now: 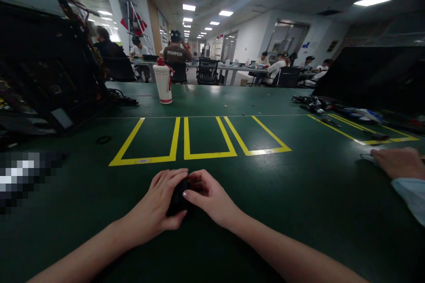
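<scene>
A small dark black object [178, 197] is between my hands, just above or on the green table [265, 185]; its kind is hard to make out against the dark surface. My left hand [158, 201] wraps round it from the left, fingers over the top and thumb at the near side. From the right, my right hand [212, 196] has its curled fingers and thumb on the object's right side. Both hands cover much of it. Three yellow tape outlines [210, 156] lie on the table just beyond my hands.
A white bottle with a red lid [164, 82] stands farther back. At the left are a large black equipment case [49, 75] and a black ring [104, 139]. Cables and tools [312, 104] lie at the right, near another person's hand [398, 162]. People sit at desks behind.
</scene>
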### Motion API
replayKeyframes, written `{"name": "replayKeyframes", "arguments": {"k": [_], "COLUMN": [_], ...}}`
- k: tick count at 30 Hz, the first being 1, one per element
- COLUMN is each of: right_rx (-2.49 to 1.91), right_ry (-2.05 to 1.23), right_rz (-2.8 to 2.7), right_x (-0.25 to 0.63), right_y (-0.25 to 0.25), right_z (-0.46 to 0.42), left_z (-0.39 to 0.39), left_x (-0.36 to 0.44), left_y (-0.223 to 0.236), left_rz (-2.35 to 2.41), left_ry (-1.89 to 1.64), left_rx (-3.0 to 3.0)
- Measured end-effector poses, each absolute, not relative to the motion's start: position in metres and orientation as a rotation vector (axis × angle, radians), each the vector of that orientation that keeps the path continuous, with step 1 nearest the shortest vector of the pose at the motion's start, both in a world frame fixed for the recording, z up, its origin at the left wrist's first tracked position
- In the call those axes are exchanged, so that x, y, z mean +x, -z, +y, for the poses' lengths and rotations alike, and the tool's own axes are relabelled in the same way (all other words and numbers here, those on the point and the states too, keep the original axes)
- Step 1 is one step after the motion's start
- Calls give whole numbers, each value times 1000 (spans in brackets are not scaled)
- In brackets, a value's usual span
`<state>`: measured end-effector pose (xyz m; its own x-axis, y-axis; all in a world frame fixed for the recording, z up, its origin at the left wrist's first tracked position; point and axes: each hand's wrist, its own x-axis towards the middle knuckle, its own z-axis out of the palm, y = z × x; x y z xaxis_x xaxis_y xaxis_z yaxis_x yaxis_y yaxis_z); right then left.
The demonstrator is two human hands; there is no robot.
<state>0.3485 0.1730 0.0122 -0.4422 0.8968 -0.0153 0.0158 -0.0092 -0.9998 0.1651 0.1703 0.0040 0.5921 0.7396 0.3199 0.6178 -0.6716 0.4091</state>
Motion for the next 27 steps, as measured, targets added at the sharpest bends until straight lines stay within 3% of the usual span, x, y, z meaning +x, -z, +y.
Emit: {"name": "replayKeyframes", "arguments": {"k": [10, 17, 27], "right_rx": [-814, -1014, -871], "right_ry": [-1583, -1452, -1385], "right_rz": [-1596, -1617, -1672], "right_x": [348, 345, 343], "right_y": [-13, -12, -11], "right_z": [174, 172, 159], "left_z": [167, 166, 167], "left_x": [163, 162, 161], "left_y": [-16, -20, -13], "left_rz": [1088, 1059, 1065], "left_ry": [-576, -609, -672], "left_rx": [2621, 2605, 2599]}}
